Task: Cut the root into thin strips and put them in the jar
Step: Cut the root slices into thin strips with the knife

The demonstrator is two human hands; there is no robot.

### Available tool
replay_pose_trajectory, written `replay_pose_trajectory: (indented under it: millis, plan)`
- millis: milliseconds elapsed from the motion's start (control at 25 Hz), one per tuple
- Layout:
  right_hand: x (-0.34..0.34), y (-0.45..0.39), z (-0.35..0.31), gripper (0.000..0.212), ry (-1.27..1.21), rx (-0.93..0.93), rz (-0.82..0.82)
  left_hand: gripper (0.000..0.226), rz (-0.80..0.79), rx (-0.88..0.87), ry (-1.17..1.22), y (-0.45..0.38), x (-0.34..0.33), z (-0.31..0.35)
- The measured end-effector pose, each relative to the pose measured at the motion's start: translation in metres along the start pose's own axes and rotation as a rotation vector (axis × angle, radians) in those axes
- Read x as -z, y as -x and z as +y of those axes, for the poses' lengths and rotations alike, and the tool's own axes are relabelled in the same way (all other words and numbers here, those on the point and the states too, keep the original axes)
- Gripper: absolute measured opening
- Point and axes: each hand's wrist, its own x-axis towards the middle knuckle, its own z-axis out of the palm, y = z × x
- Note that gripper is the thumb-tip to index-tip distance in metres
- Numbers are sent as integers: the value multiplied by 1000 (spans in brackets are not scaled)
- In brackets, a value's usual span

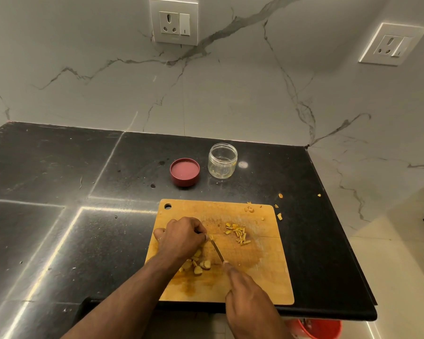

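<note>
Slicing root (pixel 209 237) mid-frame, the right hand (pixel 249 293) is gripping a knife (pixel 217 251) while left hand (pixel 181 237) fingers are curling over the piece. Strips (pixel 239 234) are waiting, seemingly next for the empty-looking jar (pixel 222 160).

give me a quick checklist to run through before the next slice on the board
1. Jar open and upright: ok, red lid lies beside it.
2. Knife held in right hand: ok.
3. Left hand fingers curled back from the blade: ok.
4. Piece under the left hand steady: cannot tell, hidden.
5. Cut strips clear of the blade: ok, piled on the cutting board to the right.
6. Scraps off the board: not ok.
</note>
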Motion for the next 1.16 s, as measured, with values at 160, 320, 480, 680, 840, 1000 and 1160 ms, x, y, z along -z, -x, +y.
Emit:
replay_pose_trajectory:
  millis: [160, 320, 480, 680, 840, 1000, 1160]
  plan:
    - [4, -3, -5, 56, -16, 34, 45, 7, -11, 3, 8, -1, 1, 0]
    - [3, -14, -13, 55, 8, 55, 60, 12, 13, 14, 5, -1, -2, -2]
    - [-1, -17, -13, 55, 19, 61, 37, 9, 21, 20, 10, -3, -2, -1]
    - [-1, -1, -2, 55, -8, 33, -4, 7, -5, 25, 10, -4, -1, -2]
    - [2, -2, -3, 55, -20, 45, 39, 8, -7, 11, 19, -2, 0, -1]
    - [1, -14, -8, 55, 0, 78, 54, 13, 24, -4, 18, 1, -1, -3]
    - [-1, -21, -8, 54, 19, 83, 46, 13, 36, 1, 32, 2, -2, -2]
